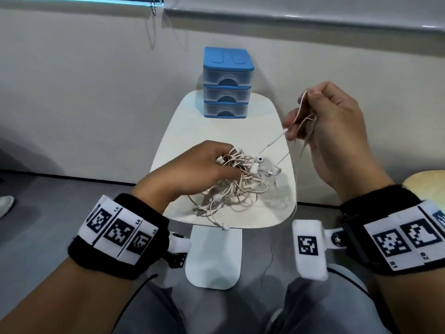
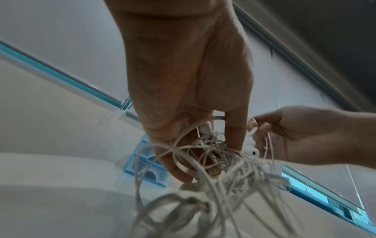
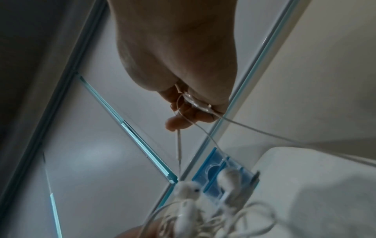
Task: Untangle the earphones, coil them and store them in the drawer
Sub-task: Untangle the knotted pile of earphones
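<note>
A tangled heap of white earphones (image 1: 237, 189) lies on the small white table (image 1: 183, 131). My left hand (image 1: 207, 162) sits on the heap's left side, fingers curled into the cords (image 2: 203, 153) and gripping a bunch of them. My right hand (image 1: 325, 121) is raised above the table's right edge and pinches a few loops of one earphone cord (image 1: 301, 112); a strand with an inline remote (image 3: 179, 145) runs taut from it down to the heap. Earbuds (image 3: 189, 191) show in the pile. The blue three-drawer unit (image 1: 227, 83) stands at the table's far end, all drawers closed.
One earbud (image 1: 225, 226) hangs over the table's near edge. A pale wall runs behind the table, with a window blind and its bead cord (image 1: 153, 7) above. A wooden round surface (image 1: 426, 186) shows at the right. My knees are below the table.
</note>
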The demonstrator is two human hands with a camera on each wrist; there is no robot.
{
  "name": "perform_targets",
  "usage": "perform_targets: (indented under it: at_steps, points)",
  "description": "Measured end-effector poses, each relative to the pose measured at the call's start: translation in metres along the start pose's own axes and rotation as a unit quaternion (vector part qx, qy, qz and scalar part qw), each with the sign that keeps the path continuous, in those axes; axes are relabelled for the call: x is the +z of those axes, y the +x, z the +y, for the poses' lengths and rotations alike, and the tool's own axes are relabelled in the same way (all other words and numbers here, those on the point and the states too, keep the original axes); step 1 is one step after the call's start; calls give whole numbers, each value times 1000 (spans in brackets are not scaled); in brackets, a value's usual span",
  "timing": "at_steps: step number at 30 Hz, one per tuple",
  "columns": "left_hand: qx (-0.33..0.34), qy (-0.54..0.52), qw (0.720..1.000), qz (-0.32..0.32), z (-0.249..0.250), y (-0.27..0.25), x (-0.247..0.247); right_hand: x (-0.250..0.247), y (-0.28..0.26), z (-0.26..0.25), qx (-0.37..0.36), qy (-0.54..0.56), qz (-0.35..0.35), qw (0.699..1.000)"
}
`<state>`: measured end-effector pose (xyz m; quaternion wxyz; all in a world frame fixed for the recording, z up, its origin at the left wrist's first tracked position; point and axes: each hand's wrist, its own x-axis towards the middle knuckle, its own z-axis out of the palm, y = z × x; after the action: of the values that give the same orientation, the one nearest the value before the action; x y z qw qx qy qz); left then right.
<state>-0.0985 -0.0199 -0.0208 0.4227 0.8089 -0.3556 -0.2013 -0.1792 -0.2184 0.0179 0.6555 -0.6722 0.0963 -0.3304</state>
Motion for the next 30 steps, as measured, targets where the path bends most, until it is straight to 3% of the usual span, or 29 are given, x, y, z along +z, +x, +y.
perform_targets:
  at_steps: [3,6,10,12,16,20,25,30]
  points:
    - [-21,-30,999,-10,-5,1,-4,-10,-2,9,15,-63,-27,998]
    - [-40,-58,997,-29,-9,3,-3,-16,-8,15,-8,-169,-116,979]
    - [-51,-74,995,-30,-5,7,-2,-15,-17,12,-2,-327,-285,901]
    - [-46,-70,996,-27,-2,8,-3,-13,-18,12,-3,-376,-312,873]
    - [-21,-53,998,-28,0,8,-9,-14,-14,14,11,-392,-284,875]
    - [-2,-25,999,-20,2,9,-13,-14,-14,9,30,-388,-318,865]
    - [13,-8,999,-30,1,11,-10,-11,-11,9,17,-313,-243,918]
    - [0,3,1000,-30,-1,11,-6,-3,-9,12,4,-281,-215,935]
